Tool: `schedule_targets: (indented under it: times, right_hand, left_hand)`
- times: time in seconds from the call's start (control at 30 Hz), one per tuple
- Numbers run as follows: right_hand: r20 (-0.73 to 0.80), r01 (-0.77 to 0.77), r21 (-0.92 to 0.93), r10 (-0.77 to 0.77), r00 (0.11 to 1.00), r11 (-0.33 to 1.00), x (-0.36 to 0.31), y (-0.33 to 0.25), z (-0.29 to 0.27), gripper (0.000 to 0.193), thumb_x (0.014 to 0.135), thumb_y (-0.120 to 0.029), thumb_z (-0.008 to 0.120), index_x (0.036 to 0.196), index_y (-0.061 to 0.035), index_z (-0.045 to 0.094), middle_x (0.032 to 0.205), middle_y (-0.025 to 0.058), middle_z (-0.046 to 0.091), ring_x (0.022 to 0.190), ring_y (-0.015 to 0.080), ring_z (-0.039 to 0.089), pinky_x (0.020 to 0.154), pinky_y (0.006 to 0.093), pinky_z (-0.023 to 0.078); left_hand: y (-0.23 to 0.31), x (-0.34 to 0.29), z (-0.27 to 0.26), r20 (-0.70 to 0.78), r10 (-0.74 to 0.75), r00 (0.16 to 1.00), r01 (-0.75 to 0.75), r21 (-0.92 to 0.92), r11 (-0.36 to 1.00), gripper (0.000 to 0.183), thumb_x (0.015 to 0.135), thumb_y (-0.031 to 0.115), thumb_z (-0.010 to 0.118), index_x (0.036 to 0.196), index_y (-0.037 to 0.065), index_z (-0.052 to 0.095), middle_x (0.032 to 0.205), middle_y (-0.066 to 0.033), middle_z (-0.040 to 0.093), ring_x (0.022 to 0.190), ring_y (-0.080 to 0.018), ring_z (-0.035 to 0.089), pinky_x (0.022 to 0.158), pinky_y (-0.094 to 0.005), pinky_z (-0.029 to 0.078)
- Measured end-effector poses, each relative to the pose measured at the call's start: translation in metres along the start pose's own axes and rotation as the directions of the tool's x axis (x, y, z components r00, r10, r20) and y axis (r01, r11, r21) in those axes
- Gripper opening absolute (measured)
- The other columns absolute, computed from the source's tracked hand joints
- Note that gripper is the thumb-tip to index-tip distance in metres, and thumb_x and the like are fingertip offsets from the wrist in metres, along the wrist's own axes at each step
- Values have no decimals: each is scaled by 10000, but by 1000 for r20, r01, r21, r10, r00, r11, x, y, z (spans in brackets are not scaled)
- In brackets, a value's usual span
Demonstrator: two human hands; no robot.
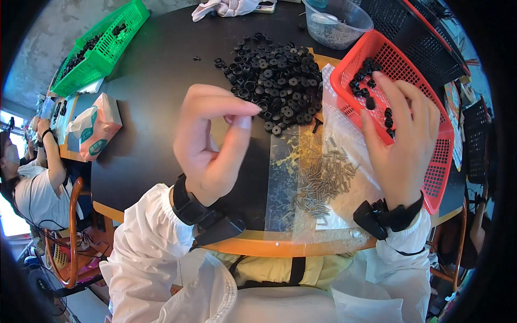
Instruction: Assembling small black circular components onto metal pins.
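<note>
My left hand (212,142) is closed in a pinch at the near left edge of a pile of black round plastic caps (285,75). What lies between its thumb and fingertip, if anything, cannot be made out against the black caps. Over the red plastic basket (446,156) hovers my right hand (404,137), its thumb and fingers apart and nothing in them. Several small black assembled pieces (365,81) lie in that basket. Between my arms, a heap of small clear pins (326,183) is spread on a transparent plastic sheet (280,188).
At the back stands a clear bowl (339,32) with small pieces, beside a black crate (409,37). A green basket (99,54) of black parts and a tissue pack (97,126) sit on the left. Another person (43,188) sits at the far left.
</note>
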State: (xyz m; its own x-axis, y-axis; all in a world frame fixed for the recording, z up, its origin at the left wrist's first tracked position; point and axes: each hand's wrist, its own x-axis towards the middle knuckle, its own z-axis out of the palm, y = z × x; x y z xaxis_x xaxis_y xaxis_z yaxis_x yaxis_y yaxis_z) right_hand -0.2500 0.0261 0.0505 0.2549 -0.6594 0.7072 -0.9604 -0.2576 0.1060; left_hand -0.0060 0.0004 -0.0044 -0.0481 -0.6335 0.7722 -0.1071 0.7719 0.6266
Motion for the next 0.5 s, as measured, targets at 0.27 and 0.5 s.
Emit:
schedule_targets:
  times: [0.27, 0.5]
  right_hand:
    - [290, 62, 471, -221, 931, 880, -23, -30, 39, 403, 754, -13, 651, 1155, -38, 620, 1050, 70, 608, 937, 275, 566, 828, 372, 470]
    - [237, 123, 483, -265, 935, 867, -27, -24, 57, 288, 770, -78, 675, 1054, -38, 650, 974, 64, 636, 869, 259, 589, 767, 348, 495]
  left_hand:
    - [3, 4, 12, 615, 44, 787, -229, 224, 947, 257, 649, -11, 728, 882, 92, 693, 823, -45, 568, 754, -225, 532, 652, -308, 447]
    - [-7, -4, 12, 702, 66, 709, -226, 138, 964, 182, 665, 145, 785, 826, 139, 699, 801, 23, 565, 768, -201, 535, 644, -315, 446]
